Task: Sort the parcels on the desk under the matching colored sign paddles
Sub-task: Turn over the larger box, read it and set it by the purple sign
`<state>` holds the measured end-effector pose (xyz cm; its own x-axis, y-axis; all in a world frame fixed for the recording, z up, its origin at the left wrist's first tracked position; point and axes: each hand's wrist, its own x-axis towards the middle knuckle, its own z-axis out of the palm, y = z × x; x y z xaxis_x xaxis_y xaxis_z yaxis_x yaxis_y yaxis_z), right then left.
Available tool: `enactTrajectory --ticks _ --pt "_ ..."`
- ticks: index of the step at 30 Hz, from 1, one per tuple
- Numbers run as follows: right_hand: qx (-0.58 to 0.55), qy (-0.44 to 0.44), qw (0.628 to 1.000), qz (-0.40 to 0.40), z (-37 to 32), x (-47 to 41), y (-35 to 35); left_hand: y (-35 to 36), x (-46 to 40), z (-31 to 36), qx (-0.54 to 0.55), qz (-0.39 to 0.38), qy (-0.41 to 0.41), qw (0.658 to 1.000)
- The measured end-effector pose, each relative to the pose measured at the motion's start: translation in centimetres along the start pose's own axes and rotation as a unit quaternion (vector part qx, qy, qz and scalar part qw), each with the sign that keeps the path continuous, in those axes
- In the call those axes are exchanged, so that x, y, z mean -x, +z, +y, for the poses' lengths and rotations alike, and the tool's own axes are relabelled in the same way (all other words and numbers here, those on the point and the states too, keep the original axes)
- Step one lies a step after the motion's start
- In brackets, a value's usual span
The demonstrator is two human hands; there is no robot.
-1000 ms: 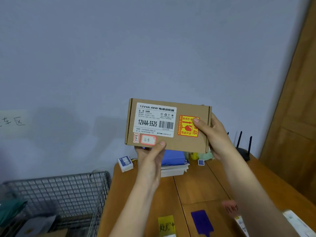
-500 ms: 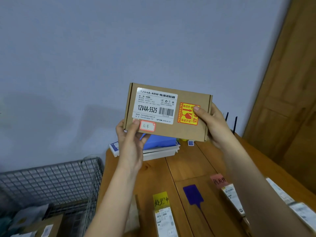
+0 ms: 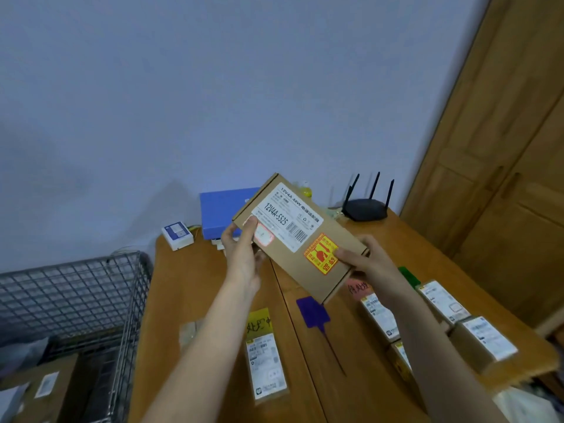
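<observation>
Wooden desk (image 3: 195,288) with labelled parcels (image 3: 268,366), colored sign paddles (image 3: 312,311), router (image 3: 364,206), blue box (image 3: 221,213)

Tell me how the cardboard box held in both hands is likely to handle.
The cardboard box probably stays stiff: its faces look flat between the left hand and right hand. Likely light, since fingertips alone carry it. The orange sticker looks like a fragile warning, so set it down gently.

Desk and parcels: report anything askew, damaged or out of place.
Nothing looks damaged. The cardboard box is tilted only because the left hand and right hand hold it above the desk. The purple paddle has no parcel under it yet.
</observation>
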<state>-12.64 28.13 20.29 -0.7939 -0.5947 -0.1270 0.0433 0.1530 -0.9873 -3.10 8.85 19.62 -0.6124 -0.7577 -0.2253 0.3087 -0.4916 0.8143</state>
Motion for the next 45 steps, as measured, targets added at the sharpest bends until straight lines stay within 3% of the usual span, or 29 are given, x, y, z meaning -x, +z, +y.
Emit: enactTrajectory --ticks 3,6,12,23,37,45 --pt "0.052 0.065 0.994 -0.069 2.7 -0.2 -1.1 0.4 -0.3 -1.6 -0.037 0.038 -0.021 0.998" --pt "0.059 0.088 0.988 -0.113 5.0 -1.1 -1.6 1.4 -0.3 -4.4 -0.095 0.025 -0.045 0.994" --pt "0.046 0.096 0.99 -0.088 10.3 -4.2 -4.1 3.2 -0.4 -12.3 -0.153 0.033 -0.1 0.983" --pt "0.057 0.174 0.977 -0.112 17.4 -8.8 -8.6 2.9 1.1 -23.0 -0.24 0.053 -0.142 0.959" --pt "0.111 0.33 0.931 -0.112 27.3 -3.5 -8.3 -3.3 5.0 -31.2 -0.334 0.052 -0.276 0.9" --pt "0.125 0.356 0.919 -0.114 28.3 -4.4 -8.3 -3.9 4.0 -32.4 -0.366 0.044 -0.275 0.888"
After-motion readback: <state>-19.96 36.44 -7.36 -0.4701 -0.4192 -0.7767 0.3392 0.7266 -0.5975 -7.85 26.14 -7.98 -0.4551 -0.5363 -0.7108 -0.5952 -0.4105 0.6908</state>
